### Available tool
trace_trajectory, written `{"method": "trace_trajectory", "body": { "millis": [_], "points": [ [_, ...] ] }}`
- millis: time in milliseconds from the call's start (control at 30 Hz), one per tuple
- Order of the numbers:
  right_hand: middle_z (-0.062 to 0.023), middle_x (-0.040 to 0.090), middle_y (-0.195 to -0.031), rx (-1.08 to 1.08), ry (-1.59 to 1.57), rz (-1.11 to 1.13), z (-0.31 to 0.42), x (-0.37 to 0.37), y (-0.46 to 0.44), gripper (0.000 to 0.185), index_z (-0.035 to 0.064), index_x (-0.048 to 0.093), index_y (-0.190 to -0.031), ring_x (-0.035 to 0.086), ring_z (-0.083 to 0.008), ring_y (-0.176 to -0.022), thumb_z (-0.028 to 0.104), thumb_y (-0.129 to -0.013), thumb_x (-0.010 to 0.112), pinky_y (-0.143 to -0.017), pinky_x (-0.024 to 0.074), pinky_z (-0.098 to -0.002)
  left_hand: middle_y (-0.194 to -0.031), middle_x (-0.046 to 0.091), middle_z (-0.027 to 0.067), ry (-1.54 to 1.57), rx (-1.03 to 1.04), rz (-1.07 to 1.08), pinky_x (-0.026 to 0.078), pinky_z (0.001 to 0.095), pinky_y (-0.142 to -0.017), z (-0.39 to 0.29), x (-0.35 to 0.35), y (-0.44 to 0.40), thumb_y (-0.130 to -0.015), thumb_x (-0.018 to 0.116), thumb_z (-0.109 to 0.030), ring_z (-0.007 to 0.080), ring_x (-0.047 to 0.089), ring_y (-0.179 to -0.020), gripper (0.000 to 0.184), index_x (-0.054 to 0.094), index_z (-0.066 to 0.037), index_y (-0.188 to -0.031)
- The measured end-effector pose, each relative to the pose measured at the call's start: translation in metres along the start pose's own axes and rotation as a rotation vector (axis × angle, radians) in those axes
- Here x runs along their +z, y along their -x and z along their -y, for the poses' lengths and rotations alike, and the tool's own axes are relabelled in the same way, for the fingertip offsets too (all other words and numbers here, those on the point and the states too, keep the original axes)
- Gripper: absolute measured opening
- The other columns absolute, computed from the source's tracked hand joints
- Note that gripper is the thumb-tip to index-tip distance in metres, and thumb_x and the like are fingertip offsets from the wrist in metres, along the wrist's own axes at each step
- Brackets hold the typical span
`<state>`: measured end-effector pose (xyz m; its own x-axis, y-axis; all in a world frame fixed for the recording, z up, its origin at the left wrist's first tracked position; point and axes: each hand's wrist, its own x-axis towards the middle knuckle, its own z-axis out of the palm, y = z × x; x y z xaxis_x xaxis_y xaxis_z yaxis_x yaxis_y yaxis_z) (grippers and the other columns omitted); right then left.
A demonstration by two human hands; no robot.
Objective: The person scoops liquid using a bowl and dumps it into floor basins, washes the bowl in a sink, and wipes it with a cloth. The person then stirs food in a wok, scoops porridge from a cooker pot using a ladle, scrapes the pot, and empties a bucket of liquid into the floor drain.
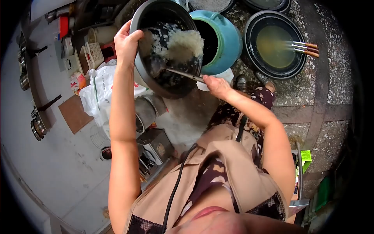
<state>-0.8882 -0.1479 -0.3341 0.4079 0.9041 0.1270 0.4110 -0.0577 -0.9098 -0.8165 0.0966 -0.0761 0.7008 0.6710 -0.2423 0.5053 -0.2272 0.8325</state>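
Note:
My left hand is closed on the rim of a dark basin, held up and tilted. A pale, clumpy wet mass lies inside, its exact kind unclear. In my right hand is the handle of a long metal spoon; its blurred head reaches into the basin. Directly beside the basin, a turquoise jar shows its dark, wide mouth; the basin overlaps part of it. I cannot tell whether the two touch.
Right of the jar, a black tub holds cloudy yellowish liquid, with several wooden-handled utensils across its rim. Other round tubs stand at the top. White plastic bags, baskets and a brown board lie to the left.

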Motion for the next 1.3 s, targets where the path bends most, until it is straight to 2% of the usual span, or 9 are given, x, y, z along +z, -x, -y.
{"method": "trace_trajectory", "body": {
  "millis": [67,233,333,500,600,900,1033,1100,1300],
  "points": [
    [-0.0122,0.054,-0.079,0.018,0.086,0.083,-0.012,-0.006,0.008,0.026,0.0107,0.042,-0.108,0.057,-0.0354,-0.070,0.010,-0.082,0.041,-0.060,0.0461,-0.0445,-0.088,0.061,0.0033,-0.005,0.001,0.003,0.044,0.0186,-0.066,0.000,0.000,0.001,-0.068,0.050,0.004,0.0083,0.055,-0.072,0.043,0.056,0.003,-0.111],
    [-0.0122,0.056,-0.077,0.130,0.293,0.312,-0.039,-0.038,0.023,0.014,0.0107,0.040,-0.095,0.061,-0.0334,-0.071,0.009,-0.082,0.042,-0.061,0.0488,-0.0429,-0.085,0.060,0.0017,0.022,0.003,0.001,0.043,0.0185,-0.066,-0.001,0.000,0.002,-0.067,0.050,0.005,0.0077,0.054,-0.071,0.041,0.057,0.004,-0.107],
    [-0.0125,0.055,-0.076,0.182,0.327,0.259,-0.035,-0.048,0.014,0.015,0.0107,0.040,-0.094,0.060,-0.0340,-0.070,0.007,-0.080,0.045,-0.059,0.0485,-0.0443,-0.084,0.060,0.0015,0.015,0.021,-0.002,0.043,0.0184,-0.066,0.000,0.000,-0.001,-0.067,0.050,0.005,0.0076,0.054,-0.071,0.040,0.057,0.004,-0.107],
    [-0.0130,0.054,-0.075,0.133,0.119,-0.238,0.005,-0.016,-0.066,0.017,0.0079,0.039,-0.093,0.059,-0.0356,-0.065,0.002,-0.077,0.045,-0.053,0.0481,-0.0454,-0.084,0.060,0.0012,0.020,0.008,0.003,0.042,0.0182,-0.065,0.000,-0.001,-0.002,-0.067,0.051,0.005,0.0073,0.053,-0.070,0.040,0.057,0.004,-0.106],
    [-0.0132,0.055,-0.077,0.173,0.131,-0.235,0.017,-0.008,-0.079,0.016,0.0075,0.039,-0.094,0.059,-0.0364,-0.069,0.004,-0.079,0.044,-0.056,0.0482,-0.0464,-0.083,0.060,0.0013,0.015,0.003,-0.005,0.042,0.0184,-0.065,-0.001,-0.001,-0.001,-0.067,0.051,0.005,0.0074,0.054,-0.069,0.040,0.057,0.004,-0.106],
    [-0.0156,0.055,-0.082,0.354,0.273,0.185,-0.018,-0.025,0.007,0.015,0.0077,0.040,-0.097,0.059,-0.0383,-0.075,0.008,-0.082,0.043,-0.062,0.0484,-0.0468,-0.085,0.061,0.0022,-0.015,0.011,-0.015,0.044,0.0193,-0.066,-0.002,-0.002,0.000,-0.067,0.053,0.004,0.0081,0.055,-0.071,0.040,0.057,0.004,-0.107],
    [-0.0164,0.056,-0.081,0.290,0.154,-0.171,0.005,-0.014,-0.067,0.012,0.0063,0.040,-0.093,0.059,-0.0380,-0.073,0.006,-0.081,0.042,-0.060,0.0488,-0.0457,-0.085,0.061,0.0024,0.020,0.020,-0.013,0.044,0.0194,-0.066,0.002,-0.002,-0.003,-0.067,0.053,0.003,0.0084,0.056,-0.071,0.040,0.057,0.003,-0.106],
    [-0.0177,0.057,-0.081,0.316,0.146,-0.178,0.007,-0.006,-0.079,0.010,0.0061,0.040,-0.091,0.059,-0.0386,-0.075,0.006,-0.082,0.040,-0.062,0.0481,-0.0466,-0.085,0.061,0.0024,0.020,0.009,-0.011,0.044,0.0194,-0.066,0.003,-0.002,-0.002,-0.067,0.053,0.003,0.0085,0.056,-0.071,0.040,0.058,0.003,-0.106],
    [-0.0185,0.056,-0.088,0.493,0.199,0.217,-0.011,-0.005,0.005,0.015,0.0072,0.039,-0.097,0.057,-0.0412,-0.078,0.009,-0.082,0.041,-0.067,0.0461,-0.0491,-0.086,0.062,0.0024,-0.030,0.029,-0.018,0.044,0.0197,-0.067,0.004,-0.004,-0.004,-0.066,0.053,0.001,0.0086,0.055,-0.072,0.041,0.058,0.002,-0.107]
  ]
}}
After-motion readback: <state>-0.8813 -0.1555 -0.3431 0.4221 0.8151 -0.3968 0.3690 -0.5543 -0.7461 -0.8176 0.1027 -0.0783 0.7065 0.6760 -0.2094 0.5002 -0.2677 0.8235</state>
